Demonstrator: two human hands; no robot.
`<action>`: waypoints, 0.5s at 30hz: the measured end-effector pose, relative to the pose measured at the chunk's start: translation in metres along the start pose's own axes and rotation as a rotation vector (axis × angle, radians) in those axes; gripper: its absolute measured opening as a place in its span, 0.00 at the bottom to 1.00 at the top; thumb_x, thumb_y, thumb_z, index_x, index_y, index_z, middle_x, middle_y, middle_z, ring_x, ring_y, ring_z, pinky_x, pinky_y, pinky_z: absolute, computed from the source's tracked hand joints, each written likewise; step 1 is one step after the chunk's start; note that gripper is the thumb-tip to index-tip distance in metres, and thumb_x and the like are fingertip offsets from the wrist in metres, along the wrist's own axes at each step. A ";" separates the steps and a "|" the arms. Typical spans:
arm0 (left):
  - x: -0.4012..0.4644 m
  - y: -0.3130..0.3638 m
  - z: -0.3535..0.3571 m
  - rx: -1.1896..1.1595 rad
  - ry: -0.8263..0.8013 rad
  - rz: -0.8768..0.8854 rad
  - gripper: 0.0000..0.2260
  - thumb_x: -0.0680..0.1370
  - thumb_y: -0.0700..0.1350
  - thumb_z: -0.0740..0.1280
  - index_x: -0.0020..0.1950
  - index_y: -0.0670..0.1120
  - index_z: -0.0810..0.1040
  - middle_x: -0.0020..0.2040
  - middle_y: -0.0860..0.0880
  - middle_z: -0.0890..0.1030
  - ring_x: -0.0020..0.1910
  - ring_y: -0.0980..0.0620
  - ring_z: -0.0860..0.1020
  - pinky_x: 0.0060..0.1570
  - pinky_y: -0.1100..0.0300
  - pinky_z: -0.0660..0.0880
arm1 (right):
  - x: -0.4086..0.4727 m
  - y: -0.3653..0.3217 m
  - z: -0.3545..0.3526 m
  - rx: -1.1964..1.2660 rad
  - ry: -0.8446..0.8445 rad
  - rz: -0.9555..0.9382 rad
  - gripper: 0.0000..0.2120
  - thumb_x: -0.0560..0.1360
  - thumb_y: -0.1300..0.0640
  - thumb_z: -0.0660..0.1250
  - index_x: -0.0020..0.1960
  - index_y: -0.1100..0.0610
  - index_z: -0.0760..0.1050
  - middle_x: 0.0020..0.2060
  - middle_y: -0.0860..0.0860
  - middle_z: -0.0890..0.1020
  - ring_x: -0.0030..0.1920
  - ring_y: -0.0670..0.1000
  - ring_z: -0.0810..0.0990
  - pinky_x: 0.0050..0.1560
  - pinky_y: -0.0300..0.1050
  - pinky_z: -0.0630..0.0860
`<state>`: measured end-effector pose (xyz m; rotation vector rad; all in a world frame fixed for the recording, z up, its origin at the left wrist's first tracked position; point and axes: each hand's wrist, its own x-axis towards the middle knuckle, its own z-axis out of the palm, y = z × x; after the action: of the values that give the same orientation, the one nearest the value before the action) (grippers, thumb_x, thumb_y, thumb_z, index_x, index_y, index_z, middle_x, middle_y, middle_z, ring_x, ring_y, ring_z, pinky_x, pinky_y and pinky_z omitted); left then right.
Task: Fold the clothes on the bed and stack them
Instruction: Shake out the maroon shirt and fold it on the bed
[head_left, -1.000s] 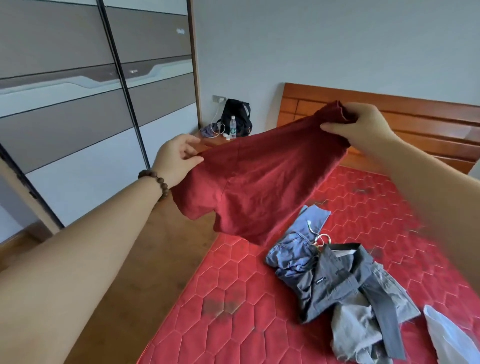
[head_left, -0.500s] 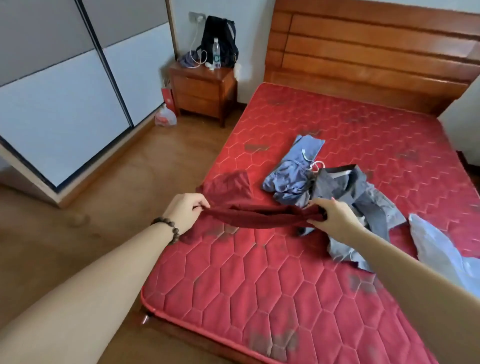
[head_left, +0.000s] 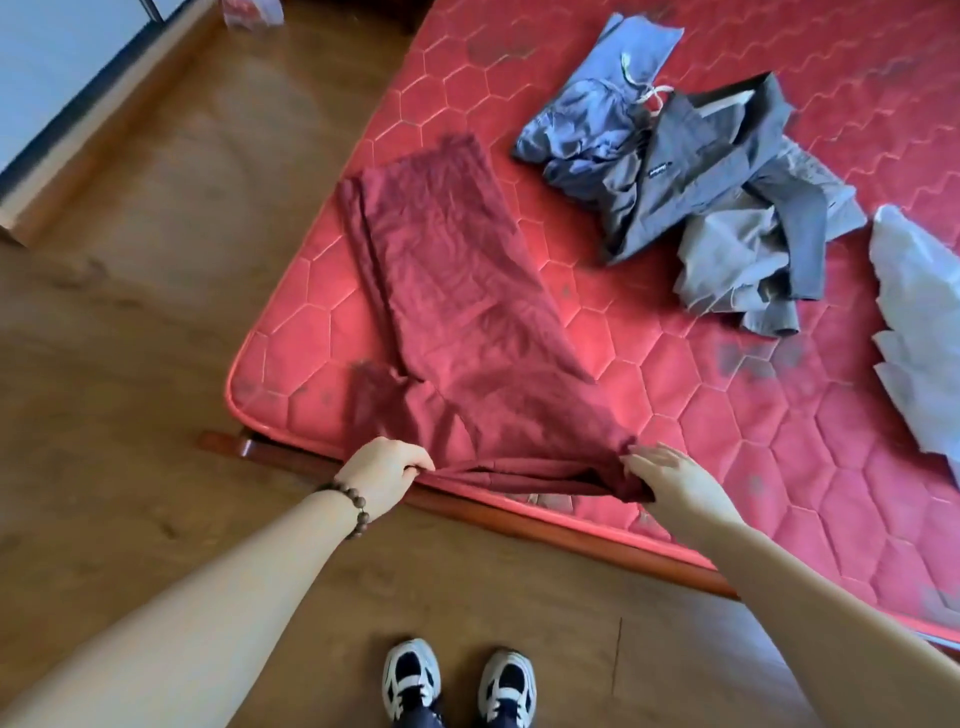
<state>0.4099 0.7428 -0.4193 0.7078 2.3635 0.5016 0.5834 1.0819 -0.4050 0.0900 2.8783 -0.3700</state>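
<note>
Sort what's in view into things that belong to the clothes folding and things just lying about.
Belongs to the job:
dark red garment, gripped by left hand and right hand
blue garment
dark grey garment
light grey garment
pale garment
mattress

Just lying about:
plastic bag on the floor

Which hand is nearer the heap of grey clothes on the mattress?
Right. The right hand holds the red garment at the near edge, below the grey clothes; the left hand grips the garment's other corner, farther left.
</note>
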 end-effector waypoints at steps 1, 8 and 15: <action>-0.003 0.000 0.011 0.008 -0.014 0.002 0.12 0.77 0.40 0.63 0.53 0.53 0.83 0.50 0.49 0.84 0.50 0.50 0.80 0.55 0.57 0.74 | -0.005 0.002 0.008 -0.014 -0.030 0.002 0.19 0.53 0.68 0.76 0.43 0.59 0.79 0.41 0.53 0.83 0.42 0.58 0.81 0.48 0.46 0.77; -0.005 0.013 0.064 -0.043 -0.044 0.142 0.10 0.75 0.45 0.68 0.56 0.47 0.81 0.59 0.50 0.80 0.63 0.52 0.73 0.66 0.62 0.65 | -0.024 -0.001 0.061 0.003 -0.132 0.104 0.20 0.72 0.40 0.66 0.50 0.56 0.82 0.57 0.54 0.81 0.63 0.57 0.75 0.67 0.50 0.68; 0.050 0.041 0.091 0.192 0.258 0.261 0.24 0.77 0.49 0.64 0.73 0.47 0.66 0.78 0.45 0.56 0.77 0.45 0.49 0.75 0.44 0.50 | 0.052 -0.043 0.080 -0.009 0.195 0.047 0.22 0.78 0.47 0.52 0.66 0.54 0.74 0.73 0.54 0.66 0.75 0.57 0.60 0.74 0.58 0.57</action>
<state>0.4506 0.8202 -0.4883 1.1079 2.5980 0.5050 0.5471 1.0219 -0.4824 0.2022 3.0633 -0.3583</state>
